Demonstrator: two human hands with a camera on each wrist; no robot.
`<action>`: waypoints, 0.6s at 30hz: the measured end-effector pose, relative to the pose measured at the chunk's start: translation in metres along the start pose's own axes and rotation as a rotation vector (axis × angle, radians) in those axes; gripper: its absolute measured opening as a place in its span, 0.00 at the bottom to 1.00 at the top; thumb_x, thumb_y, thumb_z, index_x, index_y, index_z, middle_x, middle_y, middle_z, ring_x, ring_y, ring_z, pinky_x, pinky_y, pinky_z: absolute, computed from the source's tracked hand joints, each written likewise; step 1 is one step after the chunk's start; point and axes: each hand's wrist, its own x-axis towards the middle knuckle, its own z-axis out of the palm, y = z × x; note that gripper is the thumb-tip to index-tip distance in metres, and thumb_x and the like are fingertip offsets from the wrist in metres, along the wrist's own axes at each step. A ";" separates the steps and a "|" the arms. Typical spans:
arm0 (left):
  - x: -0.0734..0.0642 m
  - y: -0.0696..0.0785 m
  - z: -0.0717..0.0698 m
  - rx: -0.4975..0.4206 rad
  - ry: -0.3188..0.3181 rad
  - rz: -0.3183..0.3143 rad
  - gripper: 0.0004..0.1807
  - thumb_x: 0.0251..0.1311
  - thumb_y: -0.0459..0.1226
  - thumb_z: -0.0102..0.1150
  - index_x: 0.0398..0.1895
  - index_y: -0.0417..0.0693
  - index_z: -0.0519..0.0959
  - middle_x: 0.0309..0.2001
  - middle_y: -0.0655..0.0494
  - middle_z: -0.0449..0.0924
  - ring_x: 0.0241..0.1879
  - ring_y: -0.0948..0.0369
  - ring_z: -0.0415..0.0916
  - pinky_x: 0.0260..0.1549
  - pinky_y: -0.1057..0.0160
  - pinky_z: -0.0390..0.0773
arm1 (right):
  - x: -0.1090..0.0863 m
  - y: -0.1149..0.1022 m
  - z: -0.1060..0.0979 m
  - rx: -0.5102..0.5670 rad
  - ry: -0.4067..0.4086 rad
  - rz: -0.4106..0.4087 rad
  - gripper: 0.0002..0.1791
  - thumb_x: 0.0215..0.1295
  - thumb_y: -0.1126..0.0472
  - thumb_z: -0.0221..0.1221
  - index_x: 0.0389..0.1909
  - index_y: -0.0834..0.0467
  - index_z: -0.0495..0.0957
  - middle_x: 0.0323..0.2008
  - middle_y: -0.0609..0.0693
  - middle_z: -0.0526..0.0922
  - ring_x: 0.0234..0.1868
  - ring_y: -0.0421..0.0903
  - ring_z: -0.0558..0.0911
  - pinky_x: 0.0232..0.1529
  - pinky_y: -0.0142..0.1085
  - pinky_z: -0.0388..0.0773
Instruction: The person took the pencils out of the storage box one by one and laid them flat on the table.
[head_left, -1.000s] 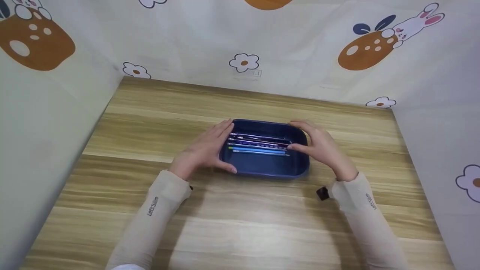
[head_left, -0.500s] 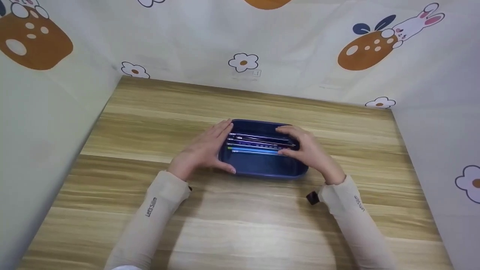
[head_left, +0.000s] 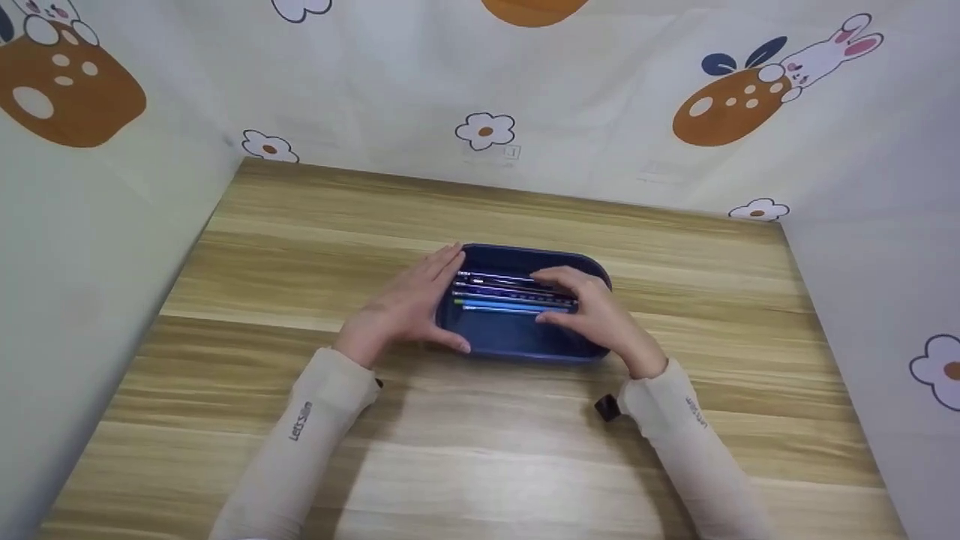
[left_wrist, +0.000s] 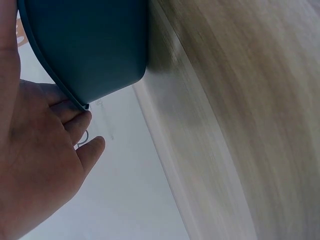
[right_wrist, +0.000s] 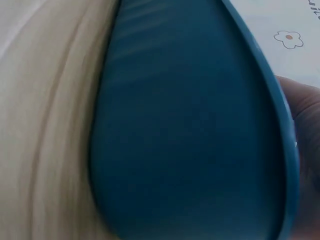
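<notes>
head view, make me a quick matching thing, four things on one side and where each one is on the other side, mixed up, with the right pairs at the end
Things
1. left hand
2. pencils
3. right hand
4. blue tray

Places
A. reaching in over the right end of the blue tray
B. resting on the wooden table
C. against the left end of the blue tray
D. lying side by side inside the blue tray

Right pairs: 1-C, 2-D, 3-A, 4-B
</notes>
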 end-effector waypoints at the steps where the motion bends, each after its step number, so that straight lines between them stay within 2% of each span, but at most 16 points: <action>1: 0.000 0.000 0.000 -0.004 0.000 -0.002 0.77 0.36 0.72 0.69 0.81 0.45 0.37 0.82 0.50 0.32 0.81 0.52 0.34 0.80 0.50 0.42 | 0.001 0.000 0.002 0.000 -0.002 -0.003 0.30 0.54 0.61 0.73 0.60 0.60 0.78 0.59 0.54 0.81 0.62 0.51 0.78 0.65 0.47 0.77; 10: 0.001 0.000 -0.001 -0.005 -0.008 -0.015 0.77 0.35 0.75 0.66 0.81 0.47 0.36 0.82 0.51 0.32 0.81 0.53 0.33 0.80 0.51 0.41 | 0.009 0.005 0.013 0.046 -0.055 0.026 0.23 0.56 0.63 0.72 0.53 0.62 0.82 0.52 0.54 0.85 0.56 0.50 0.83 0.61 0.44 0.81; 18: 0.001 -0.001 0.001 -0.015 -0.014 -0.024 0.77 0.37 0.73 0.68 0.81 0.47 0.36 0.82 0.52 0.31 0.81 0.54 0.33 0.80 0.52 0.41 | 0.015 0.009 0.023 0.055 -0.120 0.070 0.17 0.57 0.63 0.71 0.48 0.61 0.84 0.47 0.54 0.87 0.49 0.48 0.86 0.54 0.42 0.84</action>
